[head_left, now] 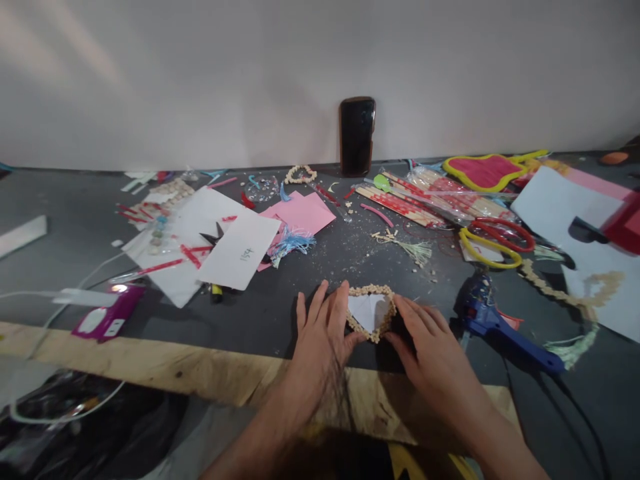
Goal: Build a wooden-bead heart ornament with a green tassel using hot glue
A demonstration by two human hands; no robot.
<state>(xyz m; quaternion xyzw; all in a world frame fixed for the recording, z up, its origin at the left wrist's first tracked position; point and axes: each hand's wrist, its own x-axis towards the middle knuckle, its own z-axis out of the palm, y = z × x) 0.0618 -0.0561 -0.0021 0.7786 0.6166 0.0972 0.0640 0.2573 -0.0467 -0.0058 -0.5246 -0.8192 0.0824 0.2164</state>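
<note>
A small heart-shaped frame (387,323) of beige bead-like pieces lies on the dark table near its front edge, its point toward me. White paper (369,311) with faint lines fills its inside. My left hand (323,320) holds the left side of the heart between forefinger and thumb, its other fingers spread on the table. My right hand (425,333) grips the right side the same way, thumb near the lower point. A blue glue gun (505,328) lies to the right of my right hand.
Across the back lie pink paper (305,212), white sheets (240,250), bundled sticks (400,205) and yellow-red scissors (493,247). A phone (357,137) leans on the wall. A purple packet (107,317) and cable are at left; a wooden strip (200,369) runs along the front.
</note>
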